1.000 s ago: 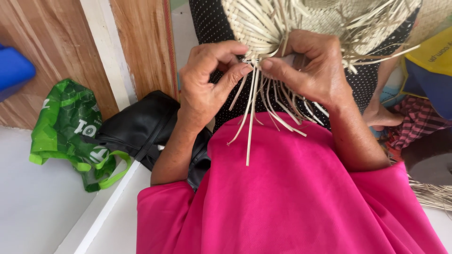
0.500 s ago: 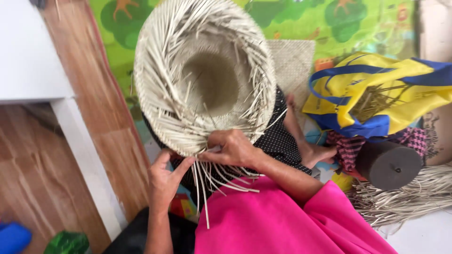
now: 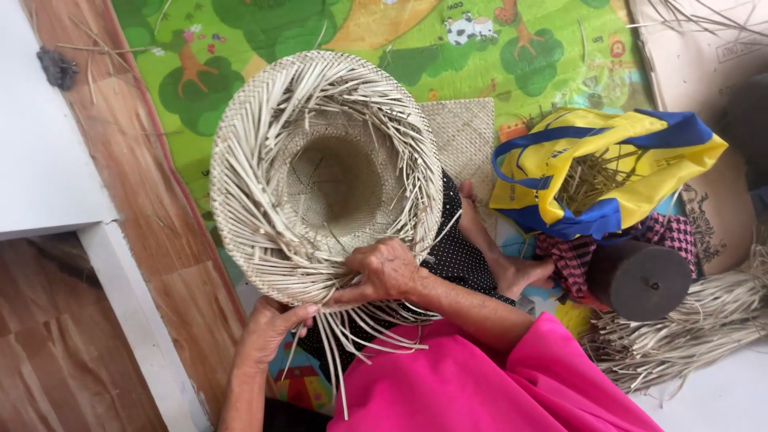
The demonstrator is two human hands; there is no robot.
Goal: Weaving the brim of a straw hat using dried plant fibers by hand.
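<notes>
straw hat | pale woven straw, unfinished, round brim and hollow crown | underside up, opening facing the camera, tilted over the lap | loose straw ends bristle inward round the brim and hang below its near edge | near brim gripped between 2 hands

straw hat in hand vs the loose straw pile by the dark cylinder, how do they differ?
The straw hat is woven into a crown and brim, with loose ends only at the rim; the straw pile is unwoven strands lying roughly parallel. The hat is held by the left hand and right hand; the pile lies untouched on the floor. Both share the same pale tan fibre.
</notes>
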